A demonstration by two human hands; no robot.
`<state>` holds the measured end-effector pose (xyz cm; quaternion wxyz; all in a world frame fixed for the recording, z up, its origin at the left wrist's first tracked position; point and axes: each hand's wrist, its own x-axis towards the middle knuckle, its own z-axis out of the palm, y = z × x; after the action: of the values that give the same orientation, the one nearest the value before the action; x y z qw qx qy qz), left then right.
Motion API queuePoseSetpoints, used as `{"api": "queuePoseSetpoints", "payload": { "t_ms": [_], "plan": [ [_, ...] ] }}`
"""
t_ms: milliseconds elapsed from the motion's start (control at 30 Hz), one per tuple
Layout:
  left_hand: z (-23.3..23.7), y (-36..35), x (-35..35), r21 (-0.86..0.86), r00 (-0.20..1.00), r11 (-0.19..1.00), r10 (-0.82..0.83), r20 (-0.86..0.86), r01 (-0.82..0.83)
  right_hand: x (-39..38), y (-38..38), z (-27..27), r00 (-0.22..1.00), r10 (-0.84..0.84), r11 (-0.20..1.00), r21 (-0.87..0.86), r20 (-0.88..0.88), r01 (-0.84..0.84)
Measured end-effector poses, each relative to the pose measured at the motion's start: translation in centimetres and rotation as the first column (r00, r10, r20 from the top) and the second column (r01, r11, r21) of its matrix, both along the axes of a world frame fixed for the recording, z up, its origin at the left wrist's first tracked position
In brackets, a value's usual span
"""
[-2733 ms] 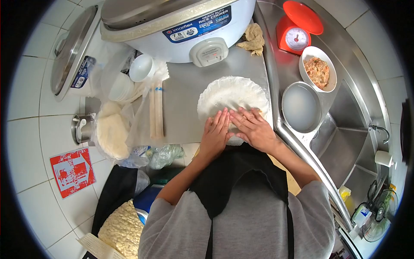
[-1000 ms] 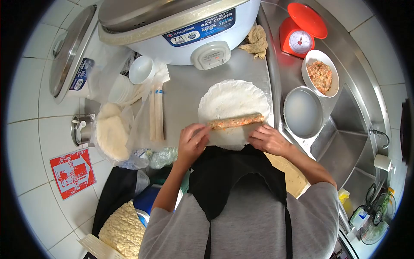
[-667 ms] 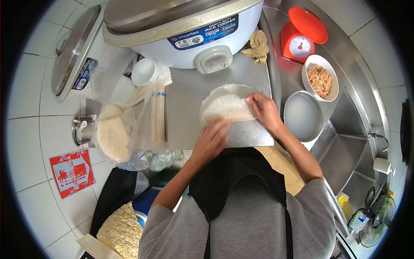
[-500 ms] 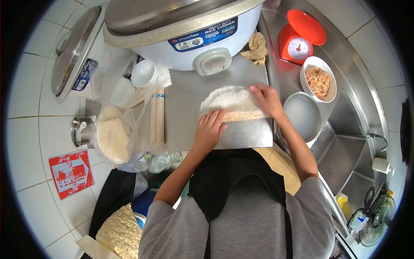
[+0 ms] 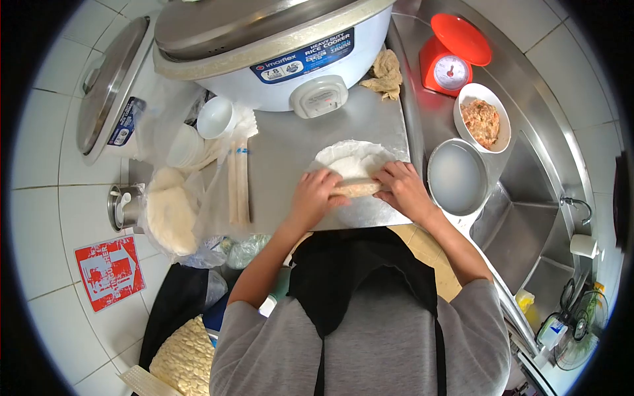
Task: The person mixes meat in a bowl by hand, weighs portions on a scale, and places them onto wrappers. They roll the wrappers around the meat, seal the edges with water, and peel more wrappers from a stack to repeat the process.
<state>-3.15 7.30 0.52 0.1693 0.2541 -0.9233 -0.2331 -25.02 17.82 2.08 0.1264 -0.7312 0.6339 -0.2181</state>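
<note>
A thin round wrapper (image 5: pixel 350 156) lies on the steel counter in front of me, its near part folded over into a filled roll (image 5: pixel 357 189). My left hand (image 5: pixel 318 193) grips the left end of this roll, fingers curled over it. At the other end, my right hand (image 5: pixel 401 189) holds it the same way, thumb on the near side. Filling inside the roll is covered by the wrapper. Two long finished-looking rolls (image 5: pixel 238 185) rest side by side to the left. A bag with a stack of round wrappers (image 5: pixel 173 211) sits farther left.
A large rice cooker (image 5: pixel 290 63) stands at the back, a folded cloth (image 5: pixel 384 74) beside it. To the right are a red scale (image 5: pixel 449 69), a bowl of meat filling (image 5: pixel 481 123), a pot of cloudy liquid (image 5: pixel 457 177) and a sink (image 5: pixel 515 231). A white bowl (image 5: pixel 215 117) is at left.
The wrapper's near edge has been rolled over the strip of filling that showed before. My right hand has come down from the wrapper's far right edge to the roll's right end.
</note>
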Motion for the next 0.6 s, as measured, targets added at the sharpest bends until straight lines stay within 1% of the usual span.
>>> {"api": "queuePoseSetpoints", "payload": {
  "t_ms": [33, 100, 133, 167, 200, 233, 300, 333, 400, 467, 533, 600],
  "plan": [
    [0.5, -0.8, -0.8, 0.001, 1.0, 1.0, -0.007, -0.001, 0.007, 0.0, -0.1, 0.0, 1.0, -0.002, 1.0, 0.021, -0.012, 0.002],
    [1.1, -2.9, -3.0, 0.228, 0.99, 0.972, 0.092, -0.109, -0.065, 0.3, -0.1, -0.2, 0.999, -0.012, 0.999, 0.037, -0.03, 0.013],
    [1.1, -4.1, -4.2, 0.229, 0.99, 0.971, 0.092, -0.107, -0.066, 0.5, -0.1, -0.3, 0.999, -0.013, 0.998, 0.053, -0.048, 0.016],
    [1.1, -5.3, -5.5, 0.29, 0.999, 0.957, 0.004, -0.044, 0.009, 0.6, 0.1, -0.3, 0.999, -0.01, 0.998, 0.053, -0.047, 0.013],
    [1.0, -6.0, -6.3, 0.355, 0.996, 0.932, -0.087, 0.012, 0.077, 0.5, 0.3, -0.3, 1.0, -0.001, 0.999, 0.049, 0.003, 0.001],
    [0.9, -6.3, -6.8, 0.355, 0.997, 0.932, -0.082, 0.009, 0.073, 0.2, 0.6, -0.3, 0.999, 0.009, 0.999, 0.044, 0.05, -0.011],
    [0.7, -6.7, -7.3, 0.281, 0.985, 0.956, -0.121, 0.121, 0.082, -0.4, 0.9, -0.3, 0.997, 0.039, 0.997, 0.06, 0.071, -0.043],
    [0.5, -6.7, -7.1, 0.284, 0.984, 0.955, -0.122, 0.127, 0.082, -0.2, 1.2, -0.4, 0.993, 0.061, 0.995, 0.077, 0.099, -0.069],
    [0.2, -6.7, -7.0, 0.29, 0.989, 0.951, -0.136, 0.066, 0.111, 0.4, 0.9, 0.0, 0.992, 0.043, 0.997, 0.057, 0.122, -0.05],
    [0.1, -6.6, -7.2, 0.277, 0.987, 0.954, -0.14, 0.078, 0.113, 1.5, 0.3, -0.1, 0.99, 0.017, 0.999, 0.036, 0.139, -0.022],
    [0.3, -6.6, -7.3, 0.262, 0.986, 0.958, -0.141, 0.085, 0.114, 2.7, -0.5, -1.4, 0.991, 0.054, 0.999, 0.0, 0.119, -0.054],
    [0.3, -6.7, -7.1, 0.28, 0.984, 0.954, -0.14, 0.106, 0.106, 2.9, -0.6, -1.6, 0.99, 0.071, 0.997, 0.012, 0.118, -0.073]
  ]
}}
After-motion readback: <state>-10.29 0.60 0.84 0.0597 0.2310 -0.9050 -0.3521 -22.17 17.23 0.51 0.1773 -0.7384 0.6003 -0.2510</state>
